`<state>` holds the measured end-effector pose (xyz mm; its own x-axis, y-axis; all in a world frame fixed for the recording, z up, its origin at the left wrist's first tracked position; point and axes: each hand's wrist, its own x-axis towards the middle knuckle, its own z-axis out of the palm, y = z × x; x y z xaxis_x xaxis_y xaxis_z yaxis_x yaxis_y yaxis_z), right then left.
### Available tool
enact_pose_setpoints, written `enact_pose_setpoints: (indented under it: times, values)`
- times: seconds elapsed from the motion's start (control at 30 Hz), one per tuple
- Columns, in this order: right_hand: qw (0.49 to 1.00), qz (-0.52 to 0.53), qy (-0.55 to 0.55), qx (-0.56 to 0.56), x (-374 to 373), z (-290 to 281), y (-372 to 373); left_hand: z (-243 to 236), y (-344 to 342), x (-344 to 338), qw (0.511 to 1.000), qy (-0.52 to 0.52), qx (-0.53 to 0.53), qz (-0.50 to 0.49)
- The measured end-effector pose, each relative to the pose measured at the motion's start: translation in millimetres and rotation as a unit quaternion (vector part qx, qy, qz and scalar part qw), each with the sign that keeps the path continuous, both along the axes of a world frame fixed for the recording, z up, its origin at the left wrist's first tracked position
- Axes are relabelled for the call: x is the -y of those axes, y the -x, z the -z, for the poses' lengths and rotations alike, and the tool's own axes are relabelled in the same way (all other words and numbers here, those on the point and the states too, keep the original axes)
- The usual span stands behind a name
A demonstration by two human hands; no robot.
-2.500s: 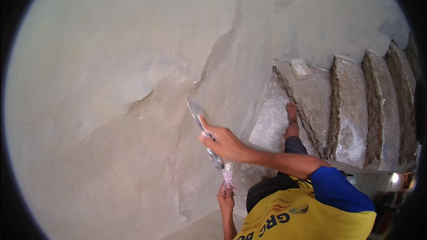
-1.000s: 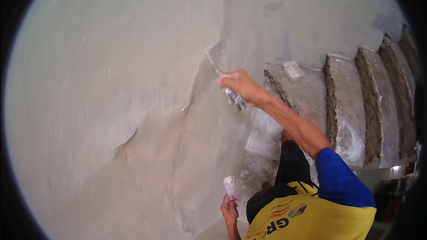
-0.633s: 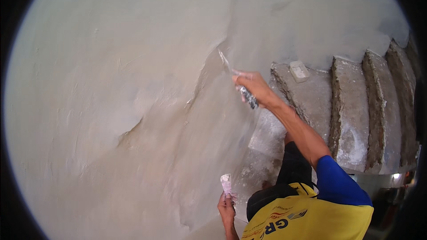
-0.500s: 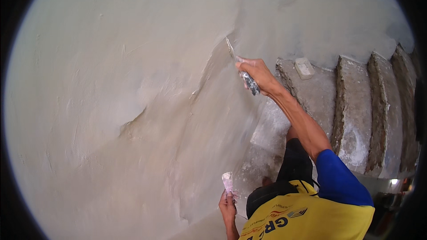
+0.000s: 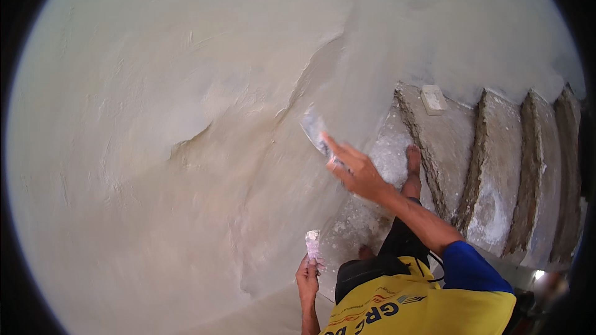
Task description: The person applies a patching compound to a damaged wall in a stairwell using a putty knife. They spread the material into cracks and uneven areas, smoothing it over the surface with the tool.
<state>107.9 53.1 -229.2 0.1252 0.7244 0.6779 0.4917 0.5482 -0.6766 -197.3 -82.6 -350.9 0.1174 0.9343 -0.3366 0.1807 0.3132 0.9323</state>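
My right hand (image 5: 360,170) grips a putty knife (image 5: 312,126), its blade pointing up and left, slightly blurred by motion. One finger stretches along the tool toward the blade. Whether the blade touches the plastered wall (image 5: 143,211) cannot be made out. Beyond the blade, a raised plaster ridge (image 5: 308,74) runs diagonally up the wall. Lower down, near my body, my left hand (image 5: 307,278) is closed round a small pinkish scraper (image 5: 313,245) with whitish paste on its upper end.
Rough concrete stairs (image 5: 496,167) rise along the right side. A small whitish rectangular block or box (image 5: 433,100) lies on one step. My bare foot (image 5: 413,158) stands on the dusty landing (image 5: 392,136) beside the stairs. A curved broken plaster edge (image 5: 192,139) marks the wall farther left.
My right hand has brought the putty knife down from the ridge's upper end, turning its blade flatter to view. My left hand still holds the scraper, and the view has shifted slightly.
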Motion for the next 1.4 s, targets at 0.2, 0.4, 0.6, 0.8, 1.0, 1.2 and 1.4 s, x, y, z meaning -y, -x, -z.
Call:
enact_pose_setpoints:
  times: [0.2, 0.4, 0.6, 0.8, 1.0, 1.2, 1.4]
  values:
    - [0.986, 0.094, -0.017, 0.138, -77, 47, -23, 12, 6, 6, 0.999, 0.029, -0.040, -0.018]
    - [0.981, 0.119, -0.084, 0.130, -106, 54, -12, 8, 1, 11, 0.997, 0.037, -0.043, -0.048]
    - [0.979, 0.105, 0.049, 0.168, -66, 89, -6, 2, -1, 0, 0.999, 0.011, -0.038, -0.019]
    - [0.971, -0.005, 0.236, 0.036, -16, 81, -24, 5, 9, -4, 0.999, -0.004, -0.042, 0.016]
    - [0.884, -0.068, 0.239, -0.396, -67, -35, -40, 10, 8, 5, 1.000, 0.016, -0.008, 0.009]
    - [0.900, -0.117, 0.301, -0.292, -34, -44, 42, 15, 16, 15, 1.000, 0.005, 0.020, -0.024]
    - [0.900, -0.212, 0.289, -0.247, 15, -43, 63, 6, 16, 1, 1.000, -0.005, 0.010, 0.011]
